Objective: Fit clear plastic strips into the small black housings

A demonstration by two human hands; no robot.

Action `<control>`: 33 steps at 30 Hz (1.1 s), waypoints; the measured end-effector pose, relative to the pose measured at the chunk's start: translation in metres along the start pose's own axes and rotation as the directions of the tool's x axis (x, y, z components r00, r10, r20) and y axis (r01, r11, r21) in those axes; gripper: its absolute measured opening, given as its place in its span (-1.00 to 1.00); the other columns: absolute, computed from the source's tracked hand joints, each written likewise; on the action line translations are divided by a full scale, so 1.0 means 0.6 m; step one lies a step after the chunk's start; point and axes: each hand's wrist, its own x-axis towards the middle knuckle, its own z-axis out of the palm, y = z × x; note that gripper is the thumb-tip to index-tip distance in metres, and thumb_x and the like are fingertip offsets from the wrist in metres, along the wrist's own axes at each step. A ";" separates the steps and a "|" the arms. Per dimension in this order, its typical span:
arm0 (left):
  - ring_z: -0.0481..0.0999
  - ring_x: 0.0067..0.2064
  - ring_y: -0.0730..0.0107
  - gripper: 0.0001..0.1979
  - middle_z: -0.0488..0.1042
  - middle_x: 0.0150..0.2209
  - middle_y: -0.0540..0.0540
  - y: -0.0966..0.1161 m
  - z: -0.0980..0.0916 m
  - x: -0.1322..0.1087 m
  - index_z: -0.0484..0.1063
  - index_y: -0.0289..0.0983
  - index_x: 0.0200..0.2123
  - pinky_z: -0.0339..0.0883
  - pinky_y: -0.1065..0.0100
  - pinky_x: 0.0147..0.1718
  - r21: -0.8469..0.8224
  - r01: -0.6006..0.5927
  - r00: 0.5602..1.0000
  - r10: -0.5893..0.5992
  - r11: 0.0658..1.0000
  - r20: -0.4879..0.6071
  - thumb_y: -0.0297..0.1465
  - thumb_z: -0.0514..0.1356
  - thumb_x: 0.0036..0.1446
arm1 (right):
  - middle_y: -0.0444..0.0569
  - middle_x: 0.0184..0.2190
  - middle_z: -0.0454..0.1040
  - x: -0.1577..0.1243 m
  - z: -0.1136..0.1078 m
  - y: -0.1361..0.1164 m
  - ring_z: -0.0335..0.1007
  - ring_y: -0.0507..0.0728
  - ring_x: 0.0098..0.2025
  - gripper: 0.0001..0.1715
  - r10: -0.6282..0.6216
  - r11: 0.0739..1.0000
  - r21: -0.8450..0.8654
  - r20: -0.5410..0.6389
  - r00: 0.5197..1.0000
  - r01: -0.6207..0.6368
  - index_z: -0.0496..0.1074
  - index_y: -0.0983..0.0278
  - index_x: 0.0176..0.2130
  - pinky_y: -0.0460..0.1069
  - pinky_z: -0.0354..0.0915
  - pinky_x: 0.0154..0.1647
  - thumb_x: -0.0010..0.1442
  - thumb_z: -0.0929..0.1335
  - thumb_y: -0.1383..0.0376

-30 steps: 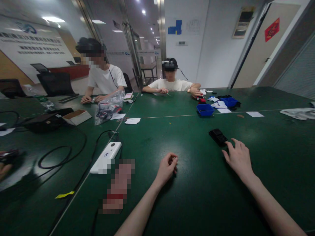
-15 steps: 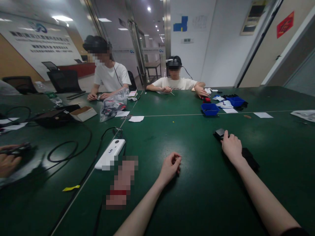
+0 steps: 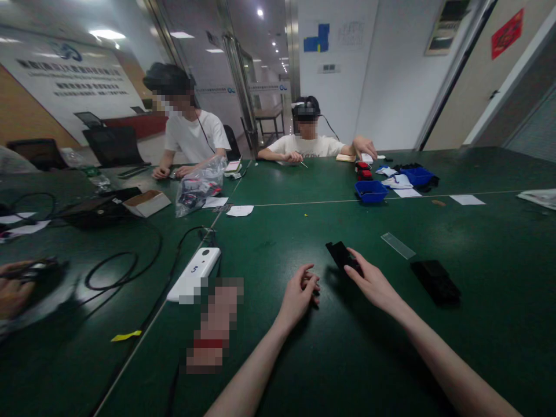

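Note:
My right hand grips a flat black rectangular object between thumb and fingers, tilted and raised above the green table. Its exact kind does not show. My left hand hovers at or just over the tabletop to the left of it, fingers loosely bent and apart, with nothing in them. Beyond my right hand a clear, thin rectangular strip lies flat. A black folded, wallet-like item rests to the right of my right wrist.
Left of me lie a white power bank-like device marked 5, black cables and a yellow strip. Two people sit across the table, near a blue tray and a plastic bag. Another person's hand shows at far left.
My right hand has picked up the black object and brought it left, towards my left hand. The clear strip is now uncovered. The left hand's fingers have spread slightly.

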 end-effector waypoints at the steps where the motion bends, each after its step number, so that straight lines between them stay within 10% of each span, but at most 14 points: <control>1: 0.44 -0.35 0.40 -0.54 0.37 -0.25 -0.15 0.000 0.001 0.000 0.22 -0.30 0.02 0.38 0.45 -0.59 -0.023 0.005 1.000 -0.005 1.000 -0.015 -0.24 0.13 0.06 | 0.13 0.10 0.30 -0.004 0.009 -0.004 0.25 0.23 0.10 -0.34 0.009 0.996 0.092 0.073 0.997 -0.015 0.10 0.27 0.19 0.17 0.16 0.10 0.20 0.17 0.03; 8: 0.37 -0.44 0.49 -0.58 0.33 -0.38 -0.03 -0.008 -0.006 0.004 0.23 -0.31 0.04 0.36 0.47 -0.52 0.016 -0.057 0.998 0.058 0.998 -0.035 -0.27 0.06 0.13 | 0.05 -0.09 0.45 -0.023 0.063 -0.008 0.45 0.14 -0.17 -0.38 0.019 0.759 0.581 0.434 0.901 -0.296 0.13 0.22 0.15 0.09 0.37 -0.16 0.20 0.17 -0.02; 18: 0.21 -0.66 0.57 -0.70 0.24 -0.55 0.10 -0.007 -0.009 0.005 0.28 -0.31 -0.11 0.11 0.52 -0.71 0.152 -0.018 1.000 0.020 0.988 -0.011 -0.29 0.02 0.13 | -0.13 -0.55 0.40 -0.006 0.060 0.003 0.41 0.00 -0.54 -0.64 0.088 0.855 0.407 0.495 0.864 -0.321 0.36 0.35 -0.19 -0.05 0.38 -0.47 0.22 0.19 0.13; 25: 0.29 -0.50 0.46 -0.75 0.31 -0.55 0.04 0.003 -0.011 0.004 0.39 -0.34 -0.20 0.16 0.46 -0.49 0.290 -0.082 0.996 0.088 0.953 -0.008 -0.33 0.07 0.09 | 0.07 -0.32 0.49 0.021 0.022 0.041 0.46 0.13 -0.31 -0.63 0.060 0.993 -0.103 -0.016 0.998 -0.061 0.35 0.35 -0.08 0.05 0.38 -0.23 0.17 0.20 0.24; 33: 0.31 -0.48 0.44 -0.74 0.35 -0.53 0.02 0.003 -0.012 0.006 0.40 -0.33 -0.19 0.15 0.44 -0.47 0.307 -0.075 0.997 0.078 0.949 0.002 -0.34 0.06 0.08 | 0.41 0.24 -0.03 0.037 -0.022 0.114 -0.18 0.43 0.28 -0.24 0.030 0.720 -0.646 -0.336 0.941 -0.253 0.04 0.55 0.21 0.23 -0.02 0.19 0.19 0.17 0.10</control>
